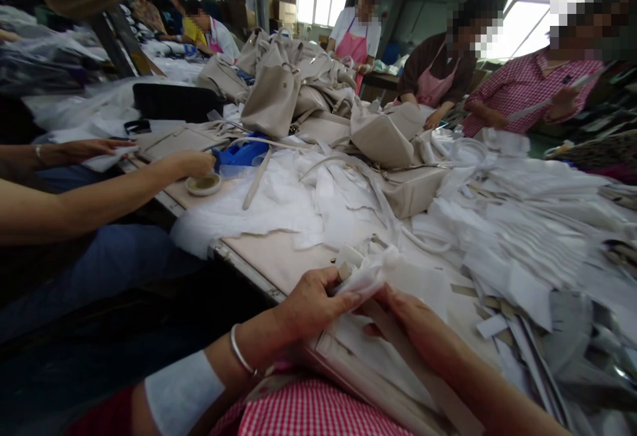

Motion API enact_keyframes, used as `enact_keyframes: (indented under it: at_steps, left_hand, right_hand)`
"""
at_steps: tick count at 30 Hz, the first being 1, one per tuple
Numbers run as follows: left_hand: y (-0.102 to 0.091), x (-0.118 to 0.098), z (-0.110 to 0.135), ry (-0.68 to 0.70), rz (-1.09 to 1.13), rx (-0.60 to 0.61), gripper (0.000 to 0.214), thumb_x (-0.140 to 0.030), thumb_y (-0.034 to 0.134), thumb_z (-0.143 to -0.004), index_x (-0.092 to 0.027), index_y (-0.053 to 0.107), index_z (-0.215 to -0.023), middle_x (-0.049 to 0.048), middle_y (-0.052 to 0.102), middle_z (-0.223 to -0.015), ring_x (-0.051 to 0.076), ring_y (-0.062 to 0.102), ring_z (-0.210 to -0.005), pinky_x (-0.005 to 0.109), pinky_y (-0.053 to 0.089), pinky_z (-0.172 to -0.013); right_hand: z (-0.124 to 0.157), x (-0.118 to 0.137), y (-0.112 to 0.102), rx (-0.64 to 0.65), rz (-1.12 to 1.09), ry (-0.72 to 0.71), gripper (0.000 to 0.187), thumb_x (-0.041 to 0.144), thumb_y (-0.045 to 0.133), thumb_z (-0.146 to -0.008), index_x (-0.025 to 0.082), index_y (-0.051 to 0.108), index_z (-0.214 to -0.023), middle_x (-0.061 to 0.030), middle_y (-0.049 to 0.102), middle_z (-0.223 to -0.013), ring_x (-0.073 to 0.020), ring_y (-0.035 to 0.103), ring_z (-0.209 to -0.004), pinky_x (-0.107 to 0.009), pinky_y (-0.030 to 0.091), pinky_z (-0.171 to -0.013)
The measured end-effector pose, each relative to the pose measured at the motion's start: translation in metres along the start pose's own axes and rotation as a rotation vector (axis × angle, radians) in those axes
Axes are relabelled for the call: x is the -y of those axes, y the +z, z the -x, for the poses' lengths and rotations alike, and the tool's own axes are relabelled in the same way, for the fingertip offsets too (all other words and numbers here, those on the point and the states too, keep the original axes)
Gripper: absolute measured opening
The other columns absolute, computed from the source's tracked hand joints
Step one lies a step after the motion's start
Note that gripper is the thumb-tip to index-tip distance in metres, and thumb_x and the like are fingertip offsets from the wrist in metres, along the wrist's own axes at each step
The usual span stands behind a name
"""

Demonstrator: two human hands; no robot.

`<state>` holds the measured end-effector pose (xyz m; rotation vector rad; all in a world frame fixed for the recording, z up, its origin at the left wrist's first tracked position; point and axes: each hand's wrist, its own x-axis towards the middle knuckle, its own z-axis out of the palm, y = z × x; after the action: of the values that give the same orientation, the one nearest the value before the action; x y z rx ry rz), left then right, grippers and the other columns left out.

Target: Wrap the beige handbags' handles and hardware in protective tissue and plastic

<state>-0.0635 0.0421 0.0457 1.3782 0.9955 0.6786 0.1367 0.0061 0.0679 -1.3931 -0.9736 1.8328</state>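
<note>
My left hand (313,303) is closed, pinching a wad of white tissue paper (368,275) at the near table edge. My right hand (413,320) lies beside it, fingers curled on a beige leather bag piece (368,363) with a beige strap (398,340) running under the hand. The bag piece rests against my lap. A silver bangle sits on my left wrist, and a white sleeve covers that forearm.
The table (279,260) is strewn with white paper and strips (522,250). A pile of beige handbags (298,91) stands at the far middle. A co-worker's hand (192,164) at left reaches a small dish (204,184) near a blue object (241,152). Several people work along the far side.
</note>
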Motion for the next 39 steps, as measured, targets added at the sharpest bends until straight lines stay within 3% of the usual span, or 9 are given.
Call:
enact_keyframes:
  at_steps: [3, 6, 10, 14, 17, 20, 24, 30, 39]
  left_hand:
    - [-0.001, 0.003, -0.001, -0.03, 0.068, 0.007, 0.038, -0.041, 0.069, -0.079, -0.011, 0.069, -0.103, 0.0047, 0.069, -0.094, 0.019, 0.062, -0.084, 0.025, 0.048, -0.07]
    - [-0.001, 0.003, -0.003, -0.035, 0.145, 0.023, 0.039, -0.04, 0.07, -0.078, -0.011, 0.069, -0.103, 0.0048, 0.07, -0.093, 0.018, 0.062, -0.082, 0.025, 0.048, -0.071]
    - [-0.002, 0.002, -0.003, -0.029, 0.146, 0.024, 0.039, -0.04, 0.07, -0.078, -0.011, 0.069, -0.105, 0.0051, 0.07, -0.093, 0.018, 0.063, -0.083, 0.026, 0.049, -0.073]
    - [-0.002, 0.001, -0.002, 0.002, 0.057, 0.032, 0.037, -0.041, 0.067, -0.08, -0.011, 0.069, -0.102, 0.0053, 0.07, -0.092, 0.018, 0.063, -0.083, 0.026, 0.048, -0.073]
    - [0.0, 0.0, -0.001, 0.013, -0.095, -0.012, 0.032, -0.04, 0.067, -0.078, -0.011, 0.069, -0.093, 0.0025, 0.067, -0.083, 0.016, 0.059, -0.076, 0.023, 0.045, -0.067]
    - [0.001, -0.003, 0.001, 0.051, -0.242, -0.062, 0.028, -0.038, 0.068, -0.077, -0.012, 0.069, -0.088, 0.0005, 0.065, -0.076, 0.014, 0.055, -0.071, 0.022, 0.043, -0.063]
    - [0.0, -0.011, 0.006, 0.144, -0.385, -0.071, 0.028, -0.04, 0.062, -0.082, -0.016, 0.071, -0.093, 0.0014, 0.067, -0.078, 0.015, 0.056, -0.069, 0.024, 0.044, -0.066]
    - [-0.003, -0.01, 0.007, 0.206, -0.468, -0.061, 0.024, -0.037, 0.06, -0.083, -0.018, 0.071, -0.092, 0.0025, 0.069, -0.082, 0.017, 0.059, -0.073, 0.025, 0.044, -0.069]
    - [0.001, 0.001, -0.005, 0.185, -0.316, 0.04, 0.025, -0.04, 0.06, -0.085, -0.017, 0.071, -0.087, -0.0011, 0.067, -0.079, 0.015, 0.06, -0.073, 0.022, 0.043, -0.065]
  right_hand:
    - [0.016, 0.007, -0.024, 0.122, 0.291, -0.049, 0.047, 0.047, 0.046, -0.096, 0.021, 0.059, -0.132, -0.0096, 0.073, -0.103, -0.0214, 0.069, -0.086, -0.04, 0.053, -0.085]
    - [0.025, 0.018, -0.036, 0.205, 0.611, -0.204, 0.046, 0.024, 0.052, -0.091, 0.026, 0.056, -0.136, -0.0082, 0.071, -0.112, -0.0214, 0.067, -0.099, -0.039, 0.051, -0.092]
    - [0.026, 0.04, -0.043, 0.37, 0.941, -0.358, 0.071, 0.004, 0.051, -0.076, 0.033, 0.051, -0.141, -0.0049, 0.057, -0.14, -0.0251, 0.056, -0.123, -0.04, 0.044, -0.104]
    - [0.02, 0.056, -0.037, 0.381, 1.105, -0.457, 0.079, 0.001, 0.054, -0.072, 0.031, 0.044, -0.145, -0.0072, 0.063, -0.132, -0.0238, 0.063, -0.111, -0.036, 0.05, -0.094]
    - [0.007, 0.064, -0.016, 0.327, 1.291, -0.683, 0.044, 0.004, 0.053, -0.08, 0.022, 0.067, -0.118, -0.0091, 0.071, -0.104, -0.0216, 0.065, -0.096, -0.033, 0.05, -0.086]
    - [-0.008, 0.072, 0.007, 0.272, 1.458, -0.88, 0.021, 0.006, 0.055, -0.081, 0.018, 0.072, -0.082, -0.0105, 0.069, -0.089, -0.022, 0.061, -0.087, -0.036, 0.046, -0.083]
    - [-0.025, 0.079, 0.016, 0.221, 1.383, -0.801, 0.017, 0.006, 0.06, -0.078, 0.019, 0.071, -0.075, -0.0082, 0.069, -0.104, -0.0204, 0.062, -0.091, -0.034, 0.044, -0.084]
    - [-0.035, 0.064, 0.012, 0.162, 1.103, -0.525, 0.022, 0.003, 0.056, -0.073, 0.019, 0.071, -0.07, -0.0004, 0.066, -0.073, -0.0133, 0.058, -0.067, -0.024, 0.043, -0.063]
    - [-0.037, 0.047, 0.014, 0.107, 1.031, -0.714, 0.019, 0.007, 0.057, -0.08, 0.017, 0.069, -0.07, -0.0026, 0.064, -0.072, -0.0139, 0.059, -0.071, -0.025, 0.044, -0.066]
